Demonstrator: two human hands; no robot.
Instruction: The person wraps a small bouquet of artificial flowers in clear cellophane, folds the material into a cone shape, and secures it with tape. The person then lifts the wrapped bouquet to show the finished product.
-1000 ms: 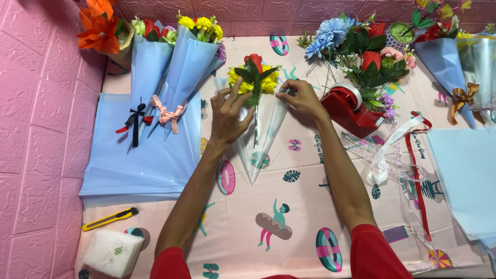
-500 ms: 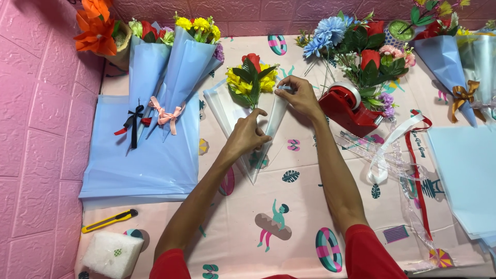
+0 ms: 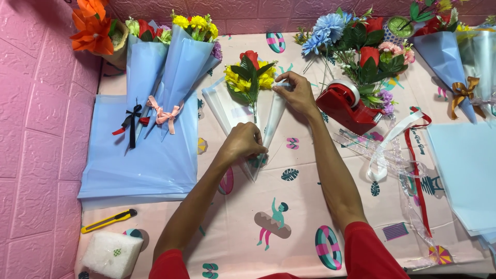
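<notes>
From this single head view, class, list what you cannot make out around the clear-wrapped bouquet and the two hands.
- Stem ends of the small bouquet: covered by the left hand and the clear wrap.
- Whether tape sits under the right hand: its fingers hide the wrap's edge.
- Tape left on the red dispenser: too small to tell.
- Blue sheets at right: cut off by the frame edge.

The left hand [image 3: 244, 142] pinches the lower part of a clear wrapping cone [image 3: 268, 124] around a small bouquet [image 3: 251, 76] of yellow and red flowers. The right hand [image 3: 295, 92] grips the cone's upper edge. A red tape dispenser [image 3: 347, 106] stands just beside it on the table [image 3: 232, 232].
</notes>
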